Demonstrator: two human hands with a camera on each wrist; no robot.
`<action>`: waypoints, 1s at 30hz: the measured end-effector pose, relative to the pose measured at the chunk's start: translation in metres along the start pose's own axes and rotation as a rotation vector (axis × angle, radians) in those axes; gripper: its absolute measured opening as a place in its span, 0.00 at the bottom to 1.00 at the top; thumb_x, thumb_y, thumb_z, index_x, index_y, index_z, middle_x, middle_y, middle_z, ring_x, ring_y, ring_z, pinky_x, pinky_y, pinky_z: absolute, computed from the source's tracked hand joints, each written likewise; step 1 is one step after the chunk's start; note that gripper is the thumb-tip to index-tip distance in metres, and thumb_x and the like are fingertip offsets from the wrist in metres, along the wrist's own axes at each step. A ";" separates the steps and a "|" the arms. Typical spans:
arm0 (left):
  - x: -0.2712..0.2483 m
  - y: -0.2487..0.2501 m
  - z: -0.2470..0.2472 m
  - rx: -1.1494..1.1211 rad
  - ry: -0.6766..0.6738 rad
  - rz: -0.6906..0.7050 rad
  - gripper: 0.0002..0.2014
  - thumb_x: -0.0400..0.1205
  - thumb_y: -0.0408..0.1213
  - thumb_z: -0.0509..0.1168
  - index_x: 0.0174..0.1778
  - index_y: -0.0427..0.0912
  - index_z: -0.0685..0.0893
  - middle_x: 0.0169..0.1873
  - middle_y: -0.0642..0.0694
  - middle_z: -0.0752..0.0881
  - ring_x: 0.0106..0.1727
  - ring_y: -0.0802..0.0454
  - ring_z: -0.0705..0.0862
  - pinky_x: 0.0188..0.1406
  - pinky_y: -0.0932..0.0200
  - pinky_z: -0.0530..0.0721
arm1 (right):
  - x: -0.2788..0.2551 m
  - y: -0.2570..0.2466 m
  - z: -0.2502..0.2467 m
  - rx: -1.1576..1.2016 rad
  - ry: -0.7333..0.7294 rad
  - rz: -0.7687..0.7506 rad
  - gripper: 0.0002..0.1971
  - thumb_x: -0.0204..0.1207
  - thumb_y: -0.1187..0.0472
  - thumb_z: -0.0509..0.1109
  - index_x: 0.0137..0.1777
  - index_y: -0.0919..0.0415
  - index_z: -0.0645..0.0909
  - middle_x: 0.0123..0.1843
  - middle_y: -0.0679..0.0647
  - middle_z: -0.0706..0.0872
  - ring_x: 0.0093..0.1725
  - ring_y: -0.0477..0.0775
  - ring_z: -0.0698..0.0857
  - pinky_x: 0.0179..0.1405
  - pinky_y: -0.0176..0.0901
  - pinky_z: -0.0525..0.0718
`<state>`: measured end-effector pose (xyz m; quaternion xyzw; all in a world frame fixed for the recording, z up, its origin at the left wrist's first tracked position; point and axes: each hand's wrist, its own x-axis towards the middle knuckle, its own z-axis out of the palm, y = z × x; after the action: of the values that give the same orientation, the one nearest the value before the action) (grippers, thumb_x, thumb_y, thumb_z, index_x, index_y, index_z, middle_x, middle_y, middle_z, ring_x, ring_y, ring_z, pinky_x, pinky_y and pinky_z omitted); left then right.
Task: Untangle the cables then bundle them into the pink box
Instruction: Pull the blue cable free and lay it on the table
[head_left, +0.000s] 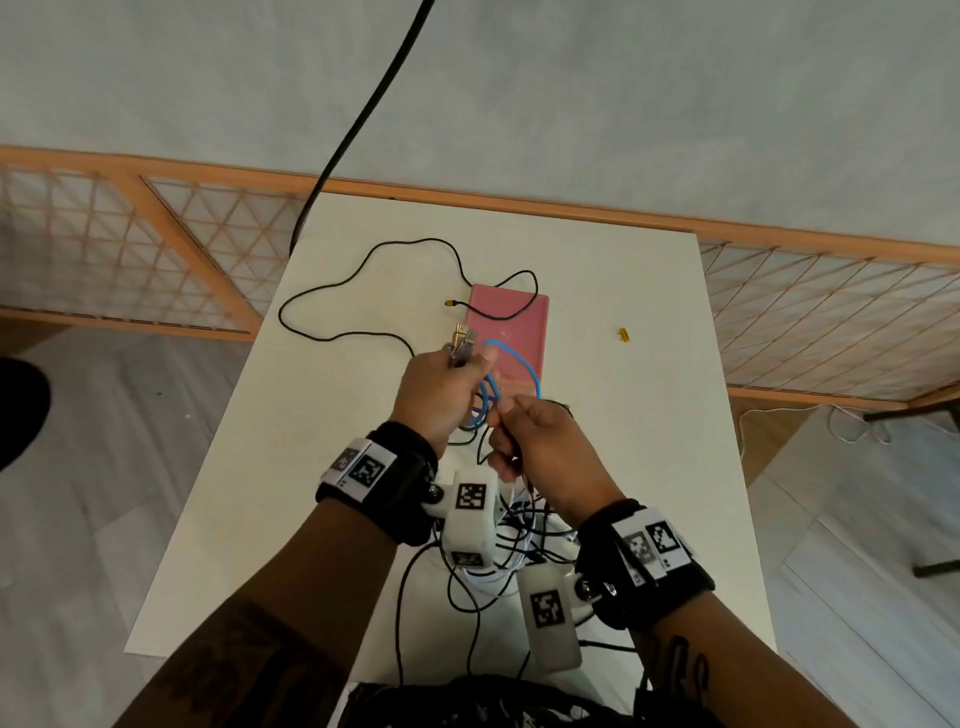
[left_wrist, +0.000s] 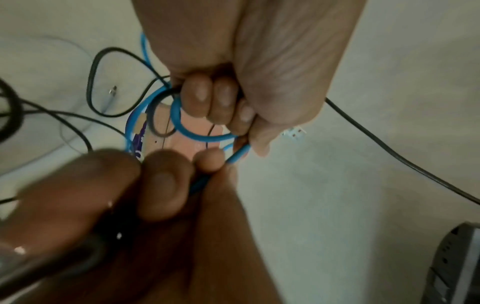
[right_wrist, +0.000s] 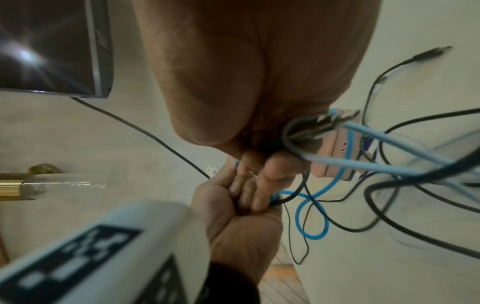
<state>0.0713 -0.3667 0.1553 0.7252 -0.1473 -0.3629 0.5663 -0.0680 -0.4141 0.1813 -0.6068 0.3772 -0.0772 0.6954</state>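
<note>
The pink box lies flat mid-table, with a thin black cable looping from its lid out to the left. My left hand is held above the table just before the box. It grips coils of a blue cable and a bunch of plug ends that stick up from the fist. In the left wrist view its fingers curl round the blue cable. My right hand pinches the same blue cable right beside it, also holding dark strands. A tangle of black and white cables lies under my wrists.
A small yellow piece lies on the white table right of the box. A thick black lead hangs down past the table's far left corner. A wooden lattice fence runs behind the table. The floor lies on both sides.
</note>
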 end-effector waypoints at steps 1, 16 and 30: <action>0.004 0.001 -0.001 0.008 0.065 0.025 0.19 0.81 0.52 0.73 0.33 0.41 0.85 0.18 0.55 0.78 0.21 0.54 0.74 0.29 0.58 0.74 | 0.000 -0.002 -0.001 -0.015 -0.010 0.005 0.14 0.92 0.60 0.56 0.48 0.64 0.79 0.27 0.52 0.75 0.23 0.50 0.79 0.23 0.36 0.77; 0.007 0.006 0.001 0.128 0.079 0.092 0.16 0.84 0.44 0.75 0.36 0.39 0.81 0.24 0.51 0.78 0.19 0.62 0.73 0.26 0.63 0.75 | -0.003 -0.007 -0.009 0.003 -0.051 0.033 0.15 0.92 0.53 0.59 0.53 0.63 0.82 0.32 0.54 0.82 0.30 0.45 0.86 0.27 0.43 0.88; -0.013 -0.006 -0.004 0.535 -0.099 0.310 0.23 0.94 0.45 0.57 0.29 0.49 0.75 0.24 0.53 0.79 0.25 0.57 0.76 0.27 0.65 0.69 | 0.052 -0.008 -0.009 -0.085 0.086 -0.020 0.12 0.88 0.63 0.58 0.48 0.60 0.83 0.28 0.42 0.83 0.28 0.47 0.76 0.32 0.47 0.81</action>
<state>0.0638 -0.3534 0.1547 0.7989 -0.3736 -0.2555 0.3961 -0.0343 -0.4523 0.1669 -0.6356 0.4038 -0.0940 0.6513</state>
